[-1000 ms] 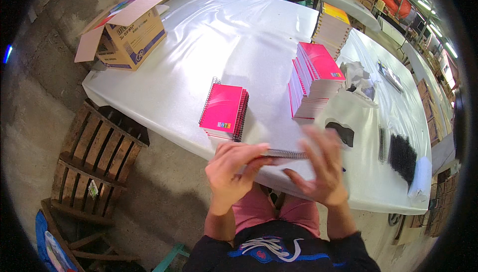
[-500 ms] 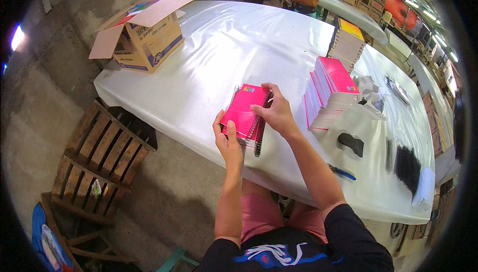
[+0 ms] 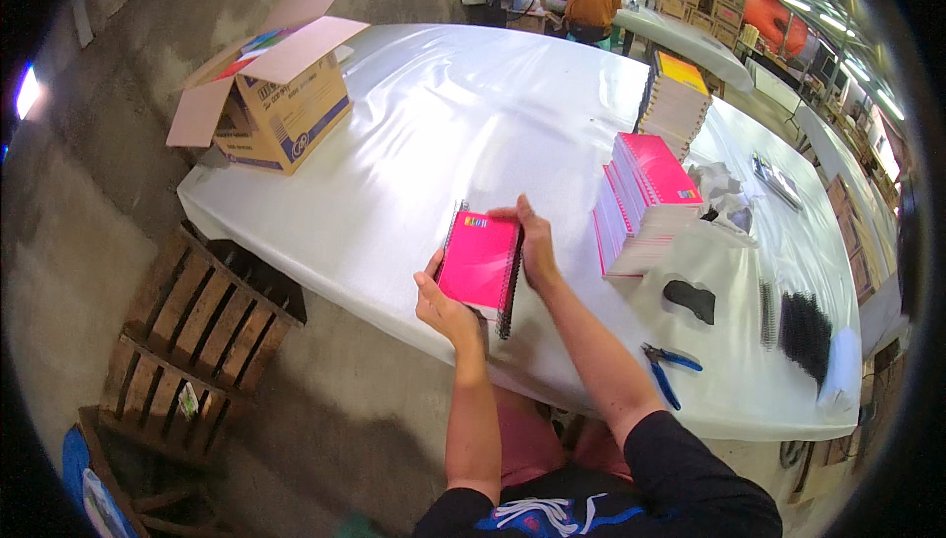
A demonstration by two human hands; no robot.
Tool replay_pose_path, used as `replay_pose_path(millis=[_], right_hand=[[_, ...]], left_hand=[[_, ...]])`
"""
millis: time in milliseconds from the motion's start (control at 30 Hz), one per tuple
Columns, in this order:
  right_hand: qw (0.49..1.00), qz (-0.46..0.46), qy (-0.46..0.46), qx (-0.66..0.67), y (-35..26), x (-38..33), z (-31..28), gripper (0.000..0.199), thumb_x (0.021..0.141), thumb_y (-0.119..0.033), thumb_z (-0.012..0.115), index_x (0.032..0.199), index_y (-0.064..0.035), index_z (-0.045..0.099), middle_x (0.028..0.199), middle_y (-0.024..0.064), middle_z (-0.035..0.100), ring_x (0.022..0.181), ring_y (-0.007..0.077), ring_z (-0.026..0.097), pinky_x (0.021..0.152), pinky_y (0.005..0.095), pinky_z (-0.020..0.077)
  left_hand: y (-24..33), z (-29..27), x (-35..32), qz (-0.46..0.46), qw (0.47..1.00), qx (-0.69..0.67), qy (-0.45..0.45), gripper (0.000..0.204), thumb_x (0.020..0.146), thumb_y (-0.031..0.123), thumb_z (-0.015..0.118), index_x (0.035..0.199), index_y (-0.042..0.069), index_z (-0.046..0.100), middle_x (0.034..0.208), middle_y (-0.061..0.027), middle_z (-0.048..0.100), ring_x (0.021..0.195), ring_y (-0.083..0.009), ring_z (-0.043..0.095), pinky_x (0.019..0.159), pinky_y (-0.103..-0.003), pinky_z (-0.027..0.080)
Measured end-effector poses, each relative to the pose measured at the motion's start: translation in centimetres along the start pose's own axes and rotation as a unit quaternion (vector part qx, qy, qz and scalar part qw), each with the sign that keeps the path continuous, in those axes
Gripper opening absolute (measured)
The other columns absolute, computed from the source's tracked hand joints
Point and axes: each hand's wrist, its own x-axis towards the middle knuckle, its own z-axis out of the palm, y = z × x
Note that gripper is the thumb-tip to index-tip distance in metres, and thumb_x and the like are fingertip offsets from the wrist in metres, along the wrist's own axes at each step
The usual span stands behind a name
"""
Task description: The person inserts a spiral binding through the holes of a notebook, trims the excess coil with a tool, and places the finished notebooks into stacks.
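Note:
A small stack of pink spiral notebooks (image 3: 479, 262) lies between my two hands near the table's front edge. Dark wire coils show along both its left and right sides. My left hand (image 3: 448, 307) grips the lower left corner, thumb and fingers against the edge. On the right side, my right hand (image 3: 535, 247) presses along the coil, its fingers bent over the upper right corner. How many notebooks are in the stack is hidden. To the right stands a taller pile of pink notebooks (image 3: 645, 198).
Yellow-covered notebooks (image 3: 680, 95) stand behind the pink pile. Blue-handled pliers (image 3: 672, 369), a black object (image 3: 690, 300) and black wire coils (image 3: 806, 333) lie on the right. An open cardboard box (image 3: 286, 109) is at far left. Two people (image 3: 589, 4) work beyond the table.
The notebooks that were unevenly layered now lie squared into one stack. My right hand has shifted from over the cover to the right edge. The pliers show more fully as the view moved.

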Motion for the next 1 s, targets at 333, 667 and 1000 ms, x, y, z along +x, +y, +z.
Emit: replay_pose_path(millis=[333,667,1000], right_hand=[[0.955,-0.203,0.113,-0.181,-1.5,-1.1,1.7,0.026,0.091,-0.02,0.055,0.109,-0.0025,0.063,0.105,0.0132,0.061,0.102,0.0264,0.056,0.093,0.0343,0.0411],[0.765,-0.015,0.197,-0.613,-20.0,-1.3,-17.2,0.064,0.071,-0.047,0.073,0.116,-0.002,0.06,0.107,0.017,0.063,0.095,0.0308,0.06,0.083,0.0392,0.0459],[0.859,-0.128,0.168,-0.467,-22.8,-4.6,-15.3,0.037,0.072,-0.029,0.079,0.092,-0.0046,0.06,0.08,0.0095,0.068,0.072,0.0147,0.064,0.062,0.0309,0.049]], left_hand=[[0.2,-1.2,0.8,0.02,0.999,0.036,0.02,0.06,0.101,0.043,0.024,0.115,-0.007,0.056,0.115,-0.0176,0.058,0.108,-0.0258,0.054,0.097,-0.04,0.039],[9.6,0.0,-2.6,0.286,0.954,0.064,0.069,0.043,0.096,0.037,0.04,0.117,0.0,0.046,0.125,-0.0113,0.043,0.123,-0.026,0.04,0.102,-0.042,0.031],[9.2,6.8,-9.7,0.144,0.946,0.056,-0.285,0.045,0.092,0.015,0.055,0.13,-0.004,0.042,0.126,-0.0129,0.047,0.113,-0.0211,0.048,0.097,-0.035,0.039]])
